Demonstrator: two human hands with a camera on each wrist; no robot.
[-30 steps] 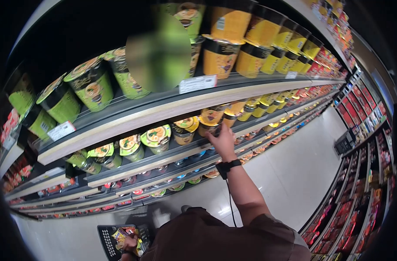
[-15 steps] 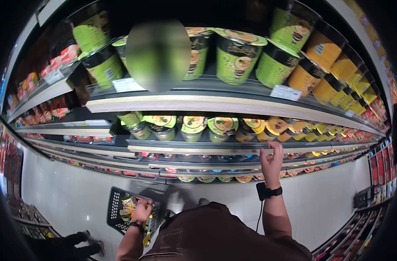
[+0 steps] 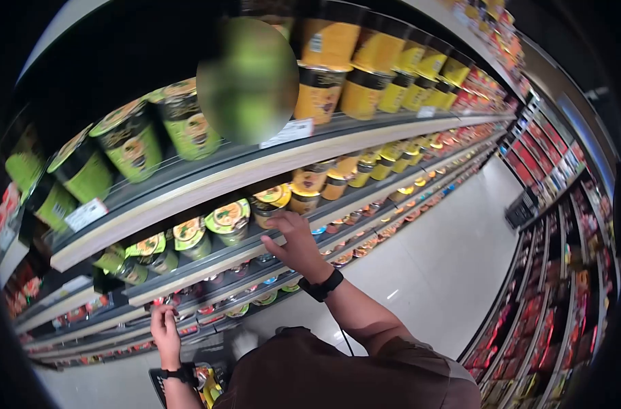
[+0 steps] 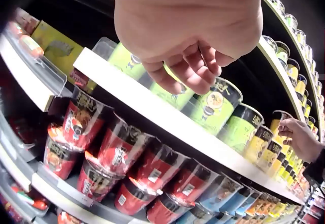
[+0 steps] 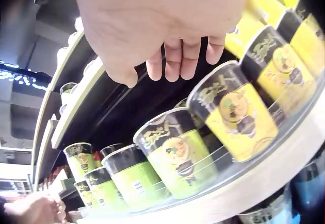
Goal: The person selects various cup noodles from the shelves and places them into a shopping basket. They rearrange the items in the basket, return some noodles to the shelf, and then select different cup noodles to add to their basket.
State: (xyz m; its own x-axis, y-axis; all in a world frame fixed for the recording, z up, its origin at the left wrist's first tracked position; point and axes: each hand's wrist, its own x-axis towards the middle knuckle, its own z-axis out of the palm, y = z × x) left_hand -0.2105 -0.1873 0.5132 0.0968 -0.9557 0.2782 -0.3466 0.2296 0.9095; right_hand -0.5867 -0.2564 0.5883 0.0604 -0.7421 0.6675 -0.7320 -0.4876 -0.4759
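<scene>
My right hand [image 3: 298, 245] reaches to the middle shelf, fingers loosely bent and holding nothing. In the right wrist view its fingertips hang above and behind a yellow instant noodle cup [image 5: 241, 117], and a green noodle cup [image 5: 177, 158] stands beside that one. My left hand [image 3: 165, 334] is raised in front of the lower shelves, with nothing in its relaxed fingers. In the left wrist view the left hand [image 4: 188, 26] overlaps green noodle cups [image 4: 216, 105] on a shelf, with stacked red noodle cups [image 4: 119, 150] below.
A shopping basket [image 3: 157, 385] with packaged goods is at the lower left, partly hidden by my left arm. Stacked orange cups [image 3: 318, 92] line the upper shelf behind price tags [image 3: 85, 215]. The aisle floor [image 3: 433, 252] runs right, bordered by another shelf [image 3: 549, 307].
The view swung left and back. My right hand came off a yellow cup, drew back, then returned to the shelf further left. My left hand rose from the basket towards the shelves.
</scene>
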